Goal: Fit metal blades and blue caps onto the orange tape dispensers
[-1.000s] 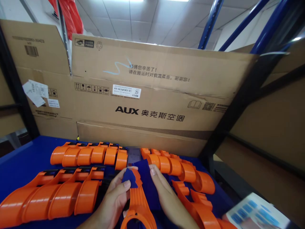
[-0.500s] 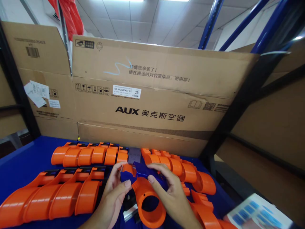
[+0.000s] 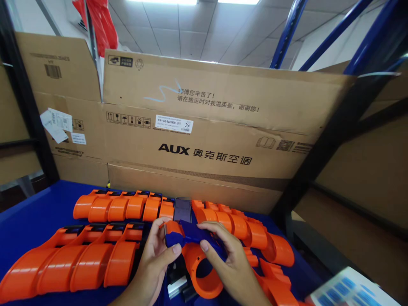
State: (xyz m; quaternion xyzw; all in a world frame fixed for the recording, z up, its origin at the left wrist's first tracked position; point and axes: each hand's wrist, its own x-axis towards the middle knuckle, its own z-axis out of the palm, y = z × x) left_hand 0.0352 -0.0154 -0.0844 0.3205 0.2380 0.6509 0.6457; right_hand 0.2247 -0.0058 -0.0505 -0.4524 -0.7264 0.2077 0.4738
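Between my hands is an orange plastic part with a round ring at its lower end and a blue plastic piece across its upper end. My left hand is closed round the upper left end, its thumb on a blue edge. My right hand grips the blue piece from the right, thumb near the ring and fingers over the top. How the blue piece joins the orange part is hidden by my fingers. Below lie a silver metal piece and a black cylindrical piece.
Several orange parts with dark tops stand in rows at left, with more orange parts at right on the blue tabletop. A dark flat phone-like object lies behind my hands. Cardboard walls the back; a printed white sheet is lower right.
The whole view has shifted slightly, with the scene now a little further right. The held part has turned slightly, its ring showing at a different tilt; both hands keep their grip.
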